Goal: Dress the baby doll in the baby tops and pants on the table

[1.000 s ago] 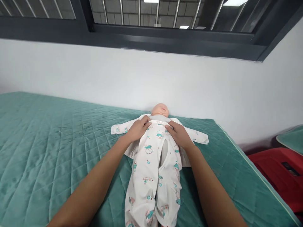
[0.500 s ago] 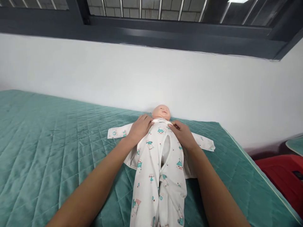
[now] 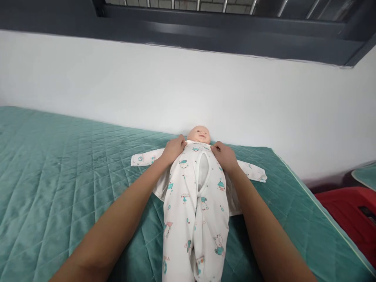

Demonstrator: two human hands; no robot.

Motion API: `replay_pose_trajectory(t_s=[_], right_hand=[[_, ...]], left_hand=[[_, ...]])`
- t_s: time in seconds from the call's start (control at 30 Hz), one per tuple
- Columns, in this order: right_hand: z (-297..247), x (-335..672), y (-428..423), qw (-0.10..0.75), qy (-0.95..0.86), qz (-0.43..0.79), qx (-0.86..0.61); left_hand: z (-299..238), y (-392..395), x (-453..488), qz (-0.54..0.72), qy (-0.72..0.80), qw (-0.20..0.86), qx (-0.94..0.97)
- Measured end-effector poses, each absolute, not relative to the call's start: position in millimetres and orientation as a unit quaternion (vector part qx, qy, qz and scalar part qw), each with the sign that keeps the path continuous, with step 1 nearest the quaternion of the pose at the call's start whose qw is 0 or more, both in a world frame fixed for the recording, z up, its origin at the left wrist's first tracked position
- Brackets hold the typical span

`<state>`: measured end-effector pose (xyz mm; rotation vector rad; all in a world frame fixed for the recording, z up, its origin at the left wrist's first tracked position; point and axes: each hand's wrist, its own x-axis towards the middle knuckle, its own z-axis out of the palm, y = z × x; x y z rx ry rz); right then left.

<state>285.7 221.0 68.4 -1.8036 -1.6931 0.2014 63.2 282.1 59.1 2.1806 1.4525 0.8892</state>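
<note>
White romper, printed with teal and pink cartoon animals, clothes a baby doll lying face up on the green quilted bed, its head against the wall and its sleeves spread flat. The left hand grips the neckline at one shoulder, the front opening gapes down the chest, and the right hand grips the neckline at the other shoulder. Tiny lettering under the prints is too small to read
</note>
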Motion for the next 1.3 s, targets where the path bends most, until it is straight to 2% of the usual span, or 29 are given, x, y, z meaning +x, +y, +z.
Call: replay_pose_trajectory(t_s=[0.13,0.33,0.47,0.7,0.97,1.03,1.17,1.3], right_hand=[[66.3,285.9,231.0,0.317,-0.631,0.093,-0.702],[58.2,282.6,219.2,0.41,-0.609,0.141,-0.665],[52.5,283.6,206.3,0.435,-0.65,0.16,-0.602],[39.1,286.4,167.8,0.48,-0.67,0.167,-0.541],[24.1,282.5,131.6,0.54,-0.584,0.163,-0.583],[22.4,283.4,133.5,0.543,-0.547,0.164,-0.616],[23.4,286.8,140.2,0.488,-0.515,0.206,-0.674],[31.0,287.1,139.1,0.491,-0.51,0.31,-0.635]], left_hand=[[55.5,286.4,62.7,0.327,0.513,0.212,0.765],[50.3,278.1,55.0,0.394,0.383,0.257,0.795],[48.5,268.3,48.7,0.371,0.386,0.255,0.805],[40.1,239.3,30.5,0.304,0.433,0.126,0.839],[23.2,212.1,13.9,0.248,0.45,-0.017,0.858],[25.4,204.9,13.9,0.251,0.457,-0.035,0.853],[34.8,193.6,17.6,0.252,0.478,-0.047,0.84],[40.2,189.7,23.8,0.272,0.511,-0.008,0.816]])
